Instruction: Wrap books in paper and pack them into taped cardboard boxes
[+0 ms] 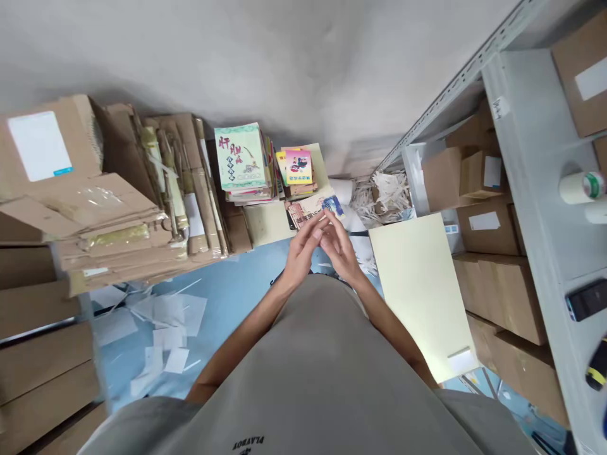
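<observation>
My left hand (302,248) and my right hand (340,250) meet at the fingertips in front of my body. Their fingers are stretched out and nothing shows in either one. Just beyond the fingertips lies a flat booklet (303,209) with a dark drawing and a blue patch, its near edge partly covered by my hands. Behind it sits a small pile of booklets with a pink and yellow cover (298,166) on top. To the left stands a taller stack of books, topped by a pale green cover (241,158).
Flattened cardboard boxes (118,202) are heaped at left. Paper scraps (165,322) litter the blue floor. A pale yellow board (420,284) lies at right, near shredded paper (391,196). A metal shelf (526,158) holds cartons (500,291), a phone (587,299) and a tape roll (592,186).
</observation>
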Tool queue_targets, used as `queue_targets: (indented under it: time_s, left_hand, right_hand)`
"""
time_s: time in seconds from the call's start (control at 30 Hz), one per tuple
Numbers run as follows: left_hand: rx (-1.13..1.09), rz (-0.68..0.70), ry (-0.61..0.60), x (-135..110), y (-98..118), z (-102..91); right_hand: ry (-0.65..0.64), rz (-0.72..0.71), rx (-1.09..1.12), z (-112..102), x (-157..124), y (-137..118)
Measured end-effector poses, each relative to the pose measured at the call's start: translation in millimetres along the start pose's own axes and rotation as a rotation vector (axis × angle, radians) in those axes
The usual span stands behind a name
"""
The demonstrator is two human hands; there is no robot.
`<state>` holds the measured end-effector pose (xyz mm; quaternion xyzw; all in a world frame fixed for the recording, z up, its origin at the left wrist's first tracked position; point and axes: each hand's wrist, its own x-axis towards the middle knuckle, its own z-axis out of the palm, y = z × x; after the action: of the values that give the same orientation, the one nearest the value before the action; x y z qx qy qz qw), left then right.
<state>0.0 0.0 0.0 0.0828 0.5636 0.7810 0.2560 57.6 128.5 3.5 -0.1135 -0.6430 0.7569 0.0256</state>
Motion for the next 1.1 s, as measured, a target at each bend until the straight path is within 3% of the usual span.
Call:
queue_targets:
  time_s: [0.1,0.2,0.3,0.43,0.57,0.73,1.1]
  left_hand:
    - [0.013,-0.052,0.022,25,-8,-38.7]
    - [0.090,-0.129,0.118,52,-28,-74.2]
    - [0.130,-0.331,0.245,76,-55,-104.9]
    - [0.148,-0.597,0.258,97,-83,-129.9]
    - [0.151,-0.766,0.260,104,-100,-132.7]
    - [0.130,-0.802,0.283,102,-114,-125.5]
    - [0.141,-0.812,0.310,103,-116,-132.2]
  right_hand:
    - [-0.019,0.025,-0.047,15,36,30]
    - [0.029,0.074,-0.157,9,71,68]
    - [0.209,0.084,-0.370,-21,101,103]
    - [0.355,0.213,-0.665,-70,130,131]
    - [0.313,0.402,-0.891,-92,144,142]
    - [0.216,0.624,-0.973,-91,148,146]
    - [0.195,0.598,-0.875,-95,135,132]
